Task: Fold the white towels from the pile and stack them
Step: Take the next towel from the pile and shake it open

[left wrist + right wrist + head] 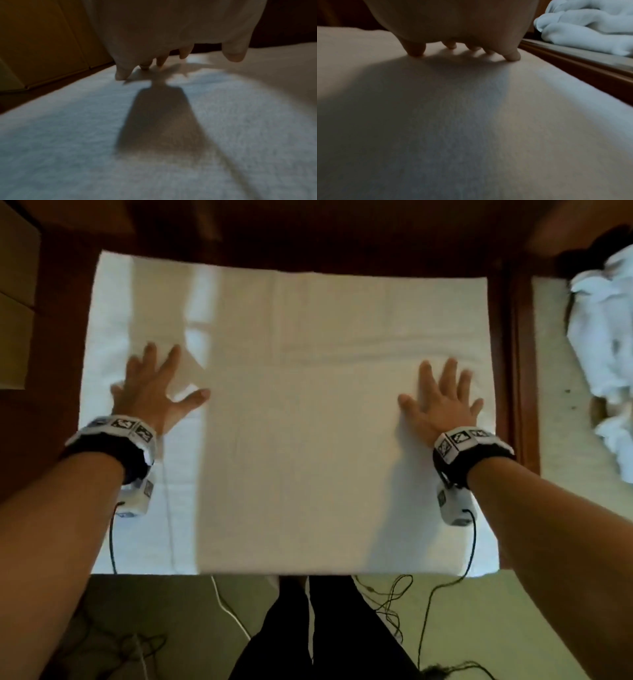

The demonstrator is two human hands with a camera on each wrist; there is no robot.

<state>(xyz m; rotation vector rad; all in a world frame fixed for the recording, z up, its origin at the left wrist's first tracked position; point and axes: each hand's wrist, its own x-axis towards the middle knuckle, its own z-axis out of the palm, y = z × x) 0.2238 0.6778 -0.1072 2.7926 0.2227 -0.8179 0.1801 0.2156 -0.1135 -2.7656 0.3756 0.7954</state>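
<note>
A large white terry towel (301, 419), spread flat as a broad rectangle, is seen covering most of a dark reddish-brown wooden table (513, 344) in the head view, its near edge hanging at the table's front. The left hand (150, 395) is laid palm down on the towel at about 9 o'clock, with the fingers (171, 361) straight and fanned wide and the thumb stretched toward the centre. The right hand (442, 402) is laid palm down at about 3 o'clock, near the towel's right edge, its fingers (448, 371) likewise straight and spread; nothing is gripped by either hand. In the left wrist view the fingertips (121, 75) are seen touching the nap of the towel (85, 135), with a shadow cast beneath the wrist. In the right wrist view the fingertips (513, 56) are pressed onto the towel (488, 121), beside the wooden rim (573, 67). A crumpled pile of white towels (606, 337) is seen well apart at 2 o'clock, on a pale surface beyond the table's right edge, and is also visible in the right wrist view (590, 29). Black wristbands with white marker blocks (113, 440) are worn on both wrists, and thin black cables (428, 611) are trailed down to the pale floor at 6 o'clock.
</note>
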